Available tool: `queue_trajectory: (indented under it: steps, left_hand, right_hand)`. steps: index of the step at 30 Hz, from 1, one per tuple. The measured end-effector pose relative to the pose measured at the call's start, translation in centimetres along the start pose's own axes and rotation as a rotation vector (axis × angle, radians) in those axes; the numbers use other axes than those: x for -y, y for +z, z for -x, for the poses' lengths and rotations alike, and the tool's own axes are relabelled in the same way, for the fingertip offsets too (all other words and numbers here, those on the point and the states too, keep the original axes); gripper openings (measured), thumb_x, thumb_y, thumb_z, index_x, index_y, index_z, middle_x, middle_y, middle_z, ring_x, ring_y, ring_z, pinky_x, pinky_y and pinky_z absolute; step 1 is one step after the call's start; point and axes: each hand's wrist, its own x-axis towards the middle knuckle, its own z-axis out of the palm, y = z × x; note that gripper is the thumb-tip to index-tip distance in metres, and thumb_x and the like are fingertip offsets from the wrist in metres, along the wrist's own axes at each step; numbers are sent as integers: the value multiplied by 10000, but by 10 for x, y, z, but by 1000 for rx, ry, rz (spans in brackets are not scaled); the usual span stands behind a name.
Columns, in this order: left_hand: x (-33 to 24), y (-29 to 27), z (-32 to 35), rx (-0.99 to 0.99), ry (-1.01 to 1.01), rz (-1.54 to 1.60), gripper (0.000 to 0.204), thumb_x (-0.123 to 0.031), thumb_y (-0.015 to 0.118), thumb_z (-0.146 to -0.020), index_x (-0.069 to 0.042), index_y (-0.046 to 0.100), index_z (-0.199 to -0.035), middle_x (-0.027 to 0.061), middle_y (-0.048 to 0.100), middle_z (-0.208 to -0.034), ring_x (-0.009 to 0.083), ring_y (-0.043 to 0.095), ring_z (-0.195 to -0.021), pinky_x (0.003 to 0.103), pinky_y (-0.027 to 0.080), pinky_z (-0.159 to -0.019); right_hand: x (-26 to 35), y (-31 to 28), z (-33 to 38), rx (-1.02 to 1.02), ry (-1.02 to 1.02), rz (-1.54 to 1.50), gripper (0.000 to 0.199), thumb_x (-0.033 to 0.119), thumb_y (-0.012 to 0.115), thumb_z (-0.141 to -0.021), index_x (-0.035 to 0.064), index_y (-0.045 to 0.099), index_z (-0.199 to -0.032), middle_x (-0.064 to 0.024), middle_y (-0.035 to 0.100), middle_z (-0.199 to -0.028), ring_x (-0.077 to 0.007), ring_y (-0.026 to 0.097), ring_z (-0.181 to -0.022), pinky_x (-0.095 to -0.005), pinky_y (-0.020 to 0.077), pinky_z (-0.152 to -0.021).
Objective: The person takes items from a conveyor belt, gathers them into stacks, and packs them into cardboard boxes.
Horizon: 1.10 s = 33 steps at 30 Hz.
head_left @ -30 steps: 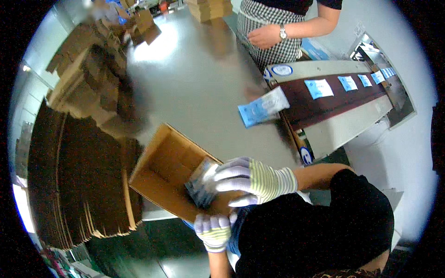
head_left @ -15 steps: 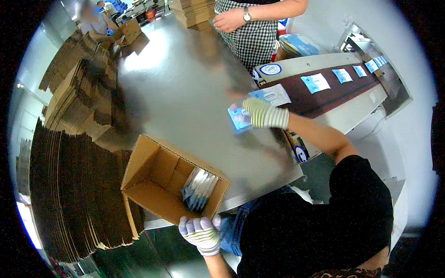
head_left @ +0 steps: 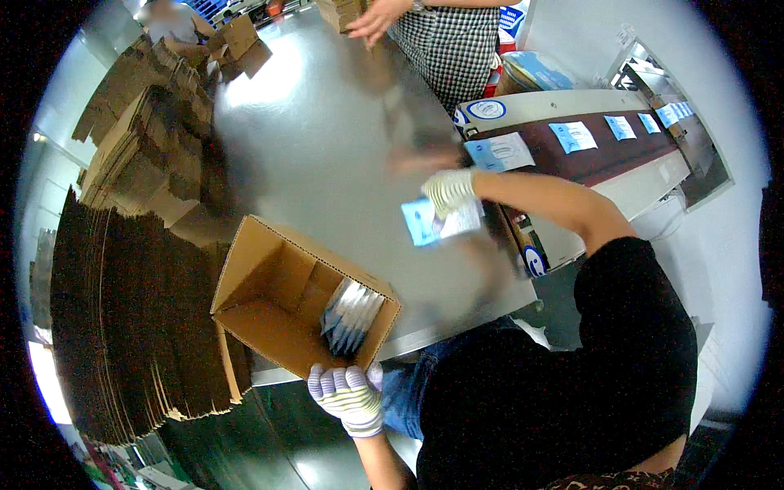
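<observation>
My left hand [head_left: 347, 398], in a striped knit glove, grips the near rim of an open cardboard box [head_left: 269, 339]. Several silver-and-blue packets [head_left: 353, 317] stand in a row inside the box, at its right end. Over the metal table my right hand [head_left: 451, 193], gloved too, is closed on a flat blue-and-white packet [head_left: 420, 222], which hangs below the fingers. Motion blurs this hand slightly, and its fingertips are partly hidden.
At right, a conveyor belt [head_left: 600, 163] carries more packets [head_left: 573, 137]. Flattened cartons [head_left: 147, 327] are stacked at left. Across the metal table [head_left: 327, 163] stands a person in a checked apron [head_left: 453, 53], one hand [head_left: 380, 20] near stacked cardboard [head_left: 339, 12]. Another person handles a box [head_left: 237, 41] far left.
My right hand has drawn left, away from the belt, with the packet. My left hand stays on the box rim. The person opposite has moved a hand from the apron toward the stacked cardboard.
</observation>
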Motion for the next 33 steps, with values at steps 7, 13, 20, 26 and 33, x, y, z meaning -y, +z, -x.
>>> queue_trajectory:
  steps: [7,13,20,26,33]
  left_hand:
    - [-4,-3,-2,-69,-19,-20,368,-396,521,-908,-106,433,-701,64,422,-654,245,477,-683,466,442,-844]
    - [-3,-7,-6,-55,-38,-6,351,-382,520,-908,-111,429,-703,58,405,-636,244,473,-666,467,441,-847]
    - [-4,-25,-15,-20,-73,17,247,-262,619,-782,-143,414,-714,54,412,-612,243,483,-647,446,442,-855]
    - [-9,-26,-15,-51,-57,31,320,-333,578,-864,-125,421,-678,49,410,-612,233,462,-617,437,443,-844]
    - [-17,-24,-6,-28,-32,101,310,-322,629,-821,-126,426,-691,50,417,-632,236,465,-642,431,440,-838]
  right_hand:
    - [56,90,52,-328,-36,22,561,197,691,-720,78,487,-1229,-188,518,-1245,-343,524,-1154,-495,440,-920]
    - [-25,29,-4,-191,-80,-28,663,351,736,-644,68,548,-1213,-174,584,-1172,-302,567,-1091,-436,450,-913]
    - [-7,-7,-19,42,-186,6,913,510,830,-507,68,549,-1255,-184,639,-1111,-309,609,-1012,-376,464,-884]
    - [117,82,70,-314,-215,466,762,509,625,-706,117,433,-1331,-204,505,-1283,-390,493,-1179,-617,309,-1009]
    - [83,105,70,-465,-421,-21,441,361,611,-814,107,525,-1164,-169,596,-1080,-297,583,-1018,-492,496,-824]
